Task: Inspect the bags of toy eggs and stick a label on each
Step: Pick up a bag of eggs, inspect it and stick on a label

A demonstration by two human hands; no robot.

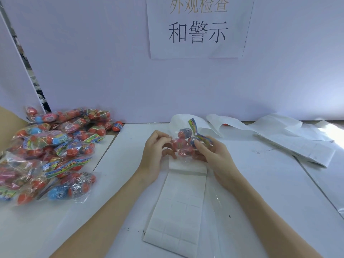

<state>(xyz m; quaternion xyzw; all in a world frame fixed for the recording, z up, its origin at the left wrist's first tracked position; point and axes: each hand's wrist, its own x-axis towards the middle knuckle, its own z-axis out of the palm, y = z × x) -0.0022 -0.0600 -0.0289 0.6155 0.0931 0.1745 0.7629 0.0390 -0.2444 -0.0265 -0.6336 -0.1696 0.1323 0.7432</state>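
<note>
Both hands are up off the table and close together, sharing one small clear bag of toy eggs (183,144) between them. The left hand (156,155) has its fingers curled in against the bag's left side, and the right hand (210,152) closes round the right side, thumb laid over the front near the colourful header card (194,130) that sticks up at the top. Held like that, lifted and tilted toward the person, the bag looks to be in the middle of its check — the eggs inside, red with printed bands, can be looked over through the film from there. Straight below the hands lies a long sheet of white labels (176,205), cut into a grid, placed lengthwise toward the person's body so a finger need only drop a short way to peel one. To the left a heap of other bags (52,151) is piled at the table's edge, within the left arm's reach; whether those are waiting or finished I cannot tell. Off to the right lie spent-looking white backing sheets (290,138), pushed out of the working patch. On the wall behind hangs a paper sign (198,27) with printed characters. No label is visible on the held bag yet — that step, I judge, comes next.
</note>
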